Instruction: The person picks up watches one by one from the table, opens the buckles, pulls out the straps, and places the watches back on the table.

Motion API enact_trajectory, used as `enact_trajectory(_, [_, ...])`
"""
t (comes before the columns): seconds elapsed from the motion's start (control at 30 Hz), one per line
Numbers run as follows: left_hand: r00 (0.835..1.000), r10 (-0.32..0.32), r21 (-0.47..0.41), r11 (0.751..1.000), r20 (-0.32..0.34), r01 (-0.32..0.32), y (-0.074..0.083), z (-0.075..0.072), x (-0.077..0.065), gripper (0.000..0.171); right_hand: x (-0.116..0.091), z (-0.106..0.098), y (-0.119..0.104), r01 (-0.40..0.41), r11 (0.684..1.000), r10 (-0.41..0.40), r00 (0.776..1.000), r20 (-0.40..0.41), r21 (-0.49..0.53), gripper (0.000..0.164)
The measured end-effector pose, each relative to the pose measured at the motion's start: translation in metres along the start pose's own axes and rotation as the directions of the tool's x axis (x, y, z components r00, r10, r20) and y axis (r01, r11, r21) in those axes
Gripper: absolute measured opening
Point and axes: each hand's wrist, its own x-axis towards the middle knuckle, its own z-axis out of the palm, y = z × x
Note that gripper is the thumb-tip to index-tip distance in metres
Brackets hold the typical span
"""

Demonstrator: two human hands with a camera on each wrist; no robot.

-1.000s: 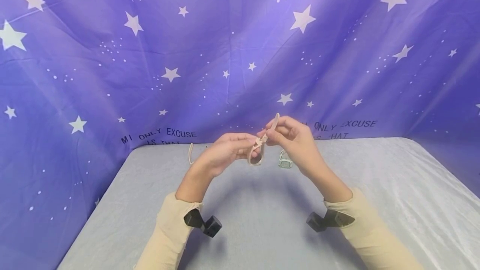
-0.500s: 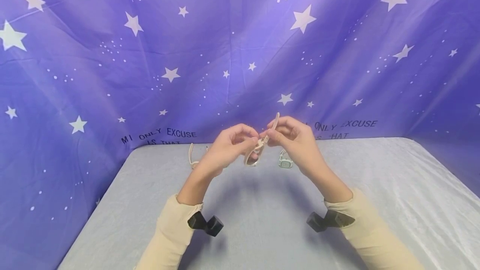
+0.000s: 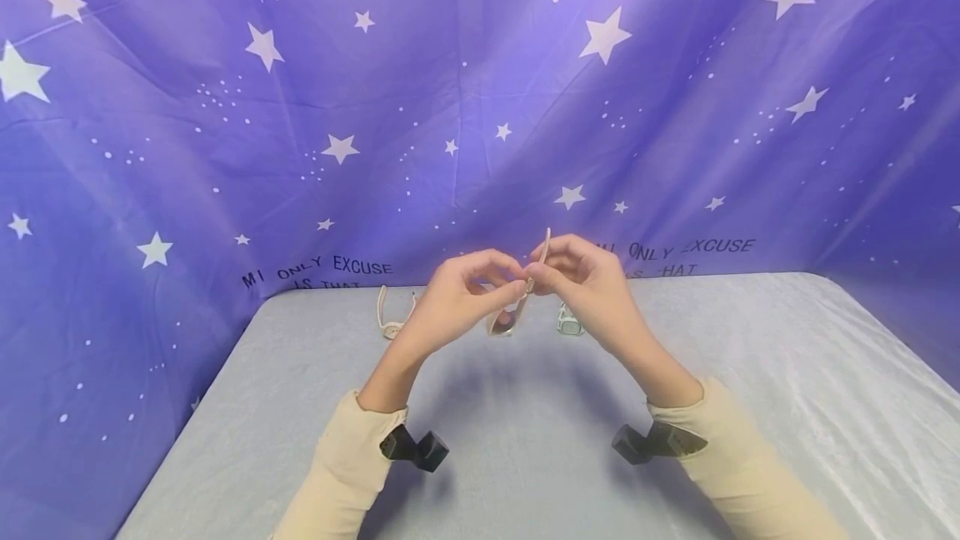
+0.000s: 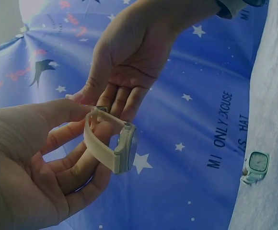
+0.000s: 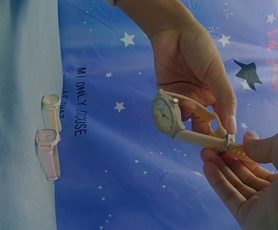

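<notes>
A cream wristwatch [image 5: 164, 116] with a round dial is held up above the table, its strap bent into a loop. The left hand [image 3: 465, 290] pinches the strap beside the metal buckle [image 5: 226, 143], thumb tip right at it. Between thumb and fingers the right hand [image 3: 592, 282] grips the strap's free end, which passes through the buckle and points upward in the head view. In the left wrist view the watch case [image 4: 124, 148] hangs to the right of the left fingers, the dial turned away.
On the grey cloth-covered table [image 3: 525, 440] lie a pale green square watch [image 3: 570, 322] at right and a cream round watch [image 3: 392, 329] at left. Beside the latter is a pink watch [image 5: 47, 137], in the right wrist view. A purple starry curtain [image 3: 480, 107] hangs behind.
The left hand has shifted slightly right, towards the right hand, and its grip has moved closer to the buckle. The held watch has turned a little; the right hand stays nearly still.
</notes>
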Motion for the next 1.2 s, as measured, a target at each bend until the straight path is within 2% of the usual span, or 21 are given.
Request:
enact_trajectory(0.2, [1.000,-0.003,0.028,1.000,0.005,0.003,0.0012,0.0007,-0.0008,0.017,-0.0005,0.0011,-0.0001,0.013,1.000,-0.013,1.000,0.010,-0.017,0.017])
enact_trajectory(0.47, [0.999,0.004,-0.041,0.999,0.037,-0.003,0.0002,0.0023,-0.0009,0.014,-0.0018,0.0028,-0.0011,0.021,1.000,-0.020,1.000,0.016,-0.021,0.017])
enact_trajectory(0.77, [1.000,0.023,-0.034,0.999,0.016,-0.023,-0.0008,0.0022,-0.0011,0.009,-0.0025,0.0038,-0.0021,0.039,0.999,-0.039,0.999,0.024,-0.011,0.021])
enact_trajectory(1.2, [0.999,-0.022,-0.116,0.993,0.035,0.026,0.0003,0.0031,-0.0024,0.011,-0.0030,0.0028,-0.0026,0.034,0.999,-0.034,0.999,0.021,-0.020,0.017])
